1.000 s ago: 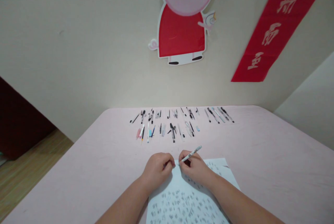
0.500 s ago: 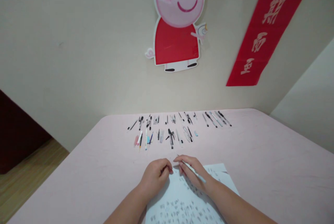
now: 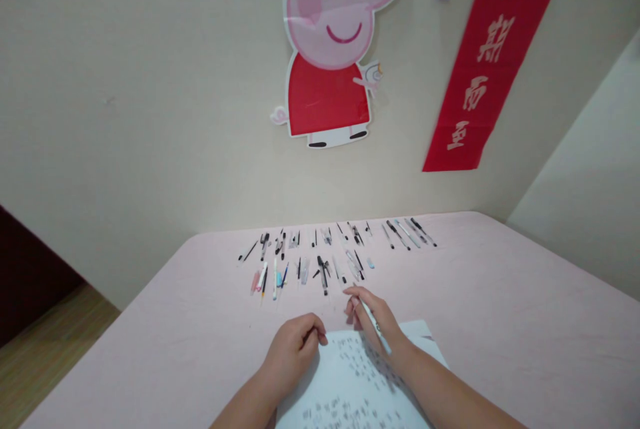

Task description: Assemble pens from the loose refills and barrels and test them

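our right hand (image 3: 383, 321) grips a white pen (image 3: 381, 338) lying back along the wrist | pen rows (image 3: 320, 267) just beyond its fingertips | our left hand (image 3: 295, 345) curled shut, farther back, on paper (image 3: 350, 383)

The head camera looked forward and down over the near table (image 3: 500, 322) toward the wall (image 3: 150, 115).

Home: cartoon pig cutout (image 3: 333, 49), banner (image 3: 487, 62)
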`<state>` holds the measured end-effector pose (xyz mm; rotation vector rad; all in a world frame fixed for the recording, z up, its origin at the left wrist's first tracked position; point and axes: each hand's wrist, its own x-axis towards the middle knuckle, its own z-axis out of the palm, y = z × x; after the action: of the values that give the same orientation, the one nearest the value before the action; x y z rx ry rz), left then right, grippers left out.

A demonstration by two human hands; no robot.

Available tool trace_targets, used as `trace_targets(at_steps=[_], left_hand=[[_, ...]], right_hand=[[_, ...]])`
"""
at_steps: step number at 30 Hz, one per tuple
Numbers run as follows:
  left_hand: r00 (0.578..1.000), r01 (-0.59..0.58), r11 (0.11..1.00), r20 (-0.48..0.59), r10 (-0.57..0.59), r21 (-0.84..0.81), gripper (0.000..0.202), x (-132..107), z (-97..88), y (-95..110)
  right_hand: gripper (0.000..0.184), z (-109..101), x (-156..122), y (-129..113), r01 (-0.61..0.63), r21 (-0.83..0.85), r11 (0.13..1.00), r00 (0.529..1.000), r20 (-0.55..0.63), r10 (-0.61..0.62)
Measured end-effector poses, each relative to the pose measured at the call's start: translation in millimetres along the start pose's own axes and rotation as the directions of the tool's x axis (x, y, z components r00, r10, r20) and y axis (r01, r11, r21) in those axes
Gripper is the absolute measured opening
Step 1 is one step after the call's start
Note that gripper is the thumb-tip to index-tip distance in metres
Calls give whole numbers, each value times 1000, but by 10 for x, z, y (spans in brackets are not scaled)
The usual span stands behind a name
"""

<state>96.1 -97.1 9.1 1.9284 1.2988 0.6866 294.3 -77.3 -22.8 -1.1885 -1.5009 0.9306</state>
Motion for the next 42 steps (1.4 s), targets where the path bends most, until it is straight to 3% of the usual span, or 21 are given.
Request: trace_targets(at_steps=[3, 5, 8, 13, 25, 34, 42], left_hand=[[1000, 13, 1000, 1, -13, 16, 24, -5, -10, 20], [1000, 14, 1000, 1, -14, 19, 25, -7, -12, 25], [1000, 11, 1000, -5, -11, 24, 24, -10, -8, 23], [1000, 7, 1000, -9, -7, 23, 25, -8, 6, 6], [1000, 5, 1000, -9, -5, 8, 24, 2, 13, 1], [1000, 17, 1000, -11, -18, -16, 25, 3, 22, -20], [998, 29, 994, -45, -34, -108, 23, 19, 30, -35]], right_hand=[[33, -227, 188, 146, -10, -56, 998, 961, -276, -6], [34, -398, 295, 244, 24, -181, 983, 945, -318, -81], [40, -572, 397, 338, -25, -349, 937, 953, -291, -83], [45, -607, 505, 324, -110, -572, 813, 977, -211, -16], [50, -636, 664, 293, -51, -722, 690, 998, -58, 12], [47, -667, 707, 463, -48, -600, 799, 990, -135, -42], [40, -684, 674, 386, -30, -451, 892, 978, -196, -66]])
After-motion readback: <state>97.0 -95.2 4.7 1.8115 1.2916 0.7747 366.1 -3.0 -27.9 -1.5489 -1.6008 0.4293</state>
